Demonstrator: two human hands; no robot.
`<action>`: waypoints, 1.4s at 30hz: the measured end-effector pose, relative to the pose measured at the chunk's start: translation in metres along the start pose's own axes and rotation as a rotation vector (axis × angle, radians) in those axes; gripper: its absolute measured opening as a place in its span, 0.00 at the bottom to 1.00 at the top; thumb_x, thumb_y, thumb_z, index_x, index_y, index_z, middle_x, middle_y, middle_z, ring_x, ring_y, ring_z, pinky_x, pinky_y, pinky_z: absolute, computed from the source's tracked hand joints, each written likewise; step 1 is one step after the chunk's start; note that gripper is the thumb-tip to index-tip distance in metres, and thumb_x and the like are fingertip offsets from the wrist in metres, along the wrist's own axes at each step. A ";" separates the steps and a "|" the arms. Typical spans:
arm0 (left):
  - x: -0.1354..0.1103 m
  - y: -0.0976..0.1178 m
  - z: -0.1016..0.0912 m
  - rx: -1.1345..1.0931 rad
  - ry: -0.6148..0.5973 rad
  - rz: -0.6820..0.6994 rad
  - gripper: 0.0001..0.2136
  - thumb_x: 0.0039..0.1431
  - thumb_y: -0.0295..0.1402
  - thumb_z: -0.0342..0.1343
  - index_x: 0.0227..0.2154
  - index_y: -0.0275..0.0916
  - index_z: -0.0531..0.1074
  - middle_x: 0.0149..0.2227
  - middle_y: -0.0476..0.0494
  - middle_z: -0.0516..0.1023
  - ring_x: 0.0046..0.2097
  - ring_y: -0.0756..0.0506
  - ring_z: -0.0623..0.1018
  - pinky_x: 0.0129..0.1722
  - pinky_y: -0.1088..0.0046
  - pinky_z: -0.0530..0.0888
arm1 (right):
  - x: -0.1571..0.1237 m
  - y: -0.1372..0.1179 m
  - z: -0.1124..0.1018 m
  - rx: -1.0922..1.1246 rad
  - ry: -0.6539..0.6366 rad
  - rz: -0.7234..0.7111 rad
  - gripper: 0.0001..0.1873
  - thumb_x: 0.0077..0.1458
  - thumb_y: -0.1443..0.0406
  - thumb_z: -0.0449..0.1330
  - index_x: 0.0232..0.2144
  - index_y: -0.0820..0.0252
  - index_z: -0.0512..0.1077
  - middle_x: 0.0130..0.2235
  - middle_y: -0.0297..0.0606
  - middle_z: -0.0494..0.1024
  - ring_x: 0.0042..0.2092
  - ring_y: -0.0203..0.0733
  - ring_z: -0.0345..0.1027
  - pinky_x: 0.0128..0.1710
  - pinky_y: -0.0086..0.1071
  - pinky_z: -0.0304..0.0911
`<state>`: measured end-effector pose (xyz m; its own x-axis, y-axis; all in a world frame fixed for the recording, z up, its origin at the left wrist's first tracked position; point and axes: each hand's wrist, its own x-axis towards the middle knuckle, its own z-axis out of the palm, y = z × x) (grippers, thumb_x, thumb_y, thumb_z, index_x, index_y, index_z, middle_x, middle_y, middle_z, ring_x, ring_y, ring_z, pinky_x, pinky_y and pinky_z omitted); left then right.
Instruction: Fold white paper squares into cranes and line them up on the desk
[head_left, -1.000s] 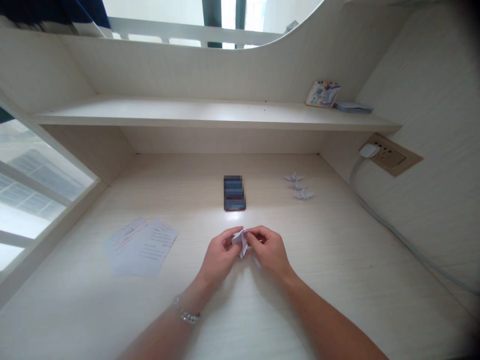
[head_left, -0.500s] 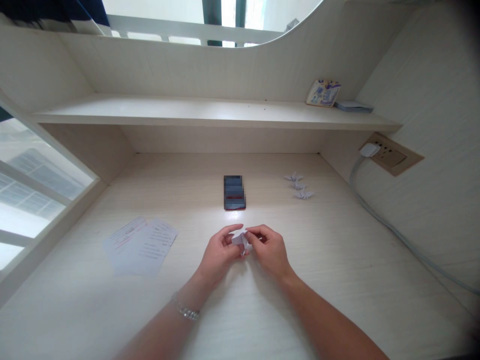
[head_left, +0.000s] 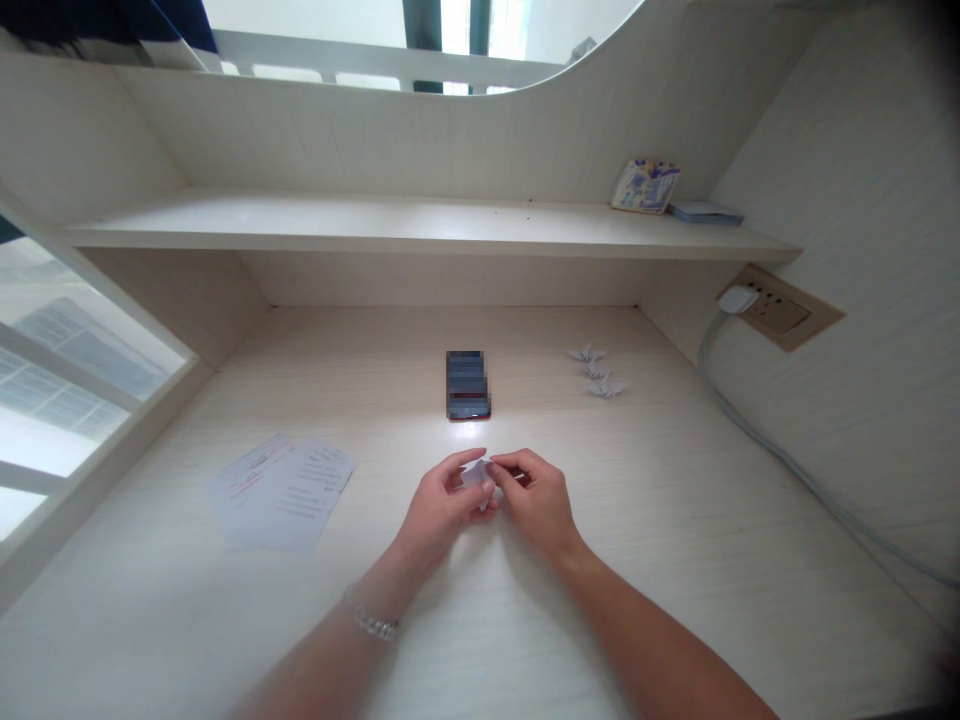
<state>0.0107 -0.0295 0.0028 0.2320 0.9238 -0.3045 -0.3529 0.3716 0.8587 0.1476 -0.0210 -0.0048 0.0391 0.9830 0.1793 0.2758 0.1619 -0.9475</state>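
A small piece of folded white paper (head_left: 474, 474) is between my two hands, just above the desk. My left hand (head_left: 445, 500) is closed on its left and lower side, with the thumb lying across the front of the fold. From the right, my right hand (head_left: 537, 497) pinches the paper's upper edge between thumb and forefinger. My fingers cover part of the paper. Beyond my hands lies a phone (head_left: 468, 385) with a blurred screen. Three folded paper cranes (head_left: 598, 371) stand in a row to the right of the phone.
Sheets of paper with writing (head_left: 289, 495) lie on the desk (head_left: 675, 600) at left. A white plug sits in the wall socket (head_left: 784, 308), its grey cable (head_left: 765, 440) running down the right side. A shelf (head_left: 360, 215) at the back bears a small printed packet (head_left: 646, 186).
My left thumb has moved up and right across the folded paper, covering more of it. My right hand keeps its pinch in nearly the same place.
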 end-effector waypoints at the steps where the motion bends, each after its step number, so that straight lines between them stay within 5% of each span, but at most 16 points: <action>1: 0.000 0.000 0.000 0.015 0.012 0.005 0.27 0.43 0.31 0.62 0.49 0.36 0.66 0.35 0.42 0.75 0.29 0.49 0.76 0.32 0.68 0.73 | 0.000 0.000 0.000 -0.001 -0.003 0.000 0.08 0.50 0.64 0.57 0.29 0.60 0.76 0.31 0.39 0.77 0.32 0.40 0.70 0.31 0.32 0.66; 29: 0.000 0.000 -0.005 0.003 -0.078 0.008 0.31 0.39 0.23 0.65 0.50 0.36 0.64 0.39 0.40 0.74 0.35 0.46 0.76 0.38 0.67 0.73 | 0.002 0.005 -0.001 0.018 -0.004 0.063 0.07 0.49 0.64 0.59 0.29 0.60 0.76 0.30 0.38 0.78 0.31 0.40 0.70 0.32 0.31 0.65; 33: 0.002 -0.005 -0.006 0.042 -0.021 0.023 0.25 0.46 0.28 0.62 0.49 0.34 0.64 0.36 0.40 0.74 0.32 0.47 0.76 0.35 0.65 0.74 | 0.001 0.001 -0.001 0.018 -0.030 0.052 0.07 0.50 0.64 0.59 0.29 0.60 0.76 0.31 0.38 0.78 0.31 0.40 0.70 0.31 0.30 0.65; 42: 0.005 0.000 0.000 0.063 0.109 0.014 0.22 0.42 0.23 0.61 0.44 0.30 0.68 0.33 0.41 0.75 0.26 0.49 0.75 0.29 0.70 0.73 | 0.006 0.009 -0.003 0.089 -0.104 0.114 0.09 0.49 0.64 0.58 0.32 0.62 0.76 0.30 0.40 0.78 0.30 0.40 0.70 0.31 0.32 0.65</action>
<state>0.0115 -0.0244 0.0012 0.1262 0.9346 -0.3326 -0.2972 0.3555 0.8861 0.1535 -0.0136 -0.0110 -0.0358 0.9983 0.0451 0.1887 0.0511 -0.9807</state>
